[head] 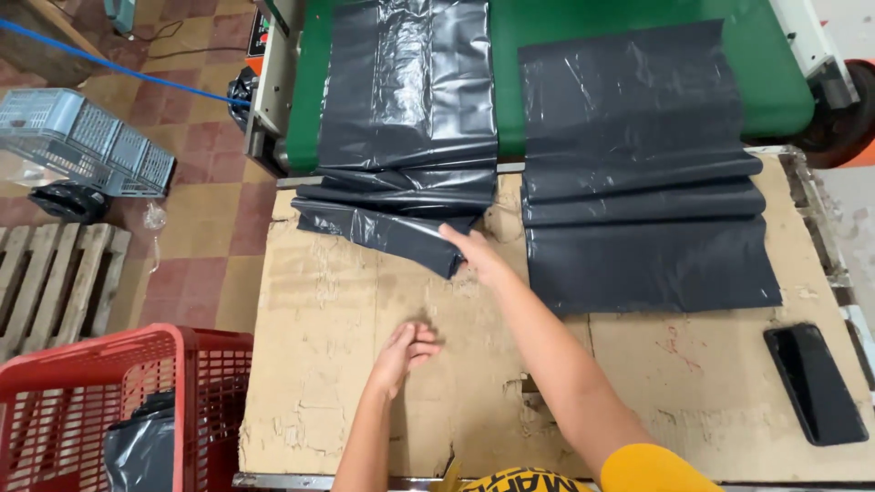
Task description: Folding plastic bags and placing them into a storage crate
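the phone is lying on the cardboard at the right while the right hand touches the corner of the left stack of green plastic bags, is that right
Not quite: the bags are dark grey, not green; green is the belt behind them. The head view shows the right hand touching the corner of the left stack of plastic bags, and the phone lying on the cardboard at the right.

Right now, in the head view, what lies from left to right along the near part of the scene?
Red basket → left hand → right hand on the folded black bag → flat black bag → dark phone.
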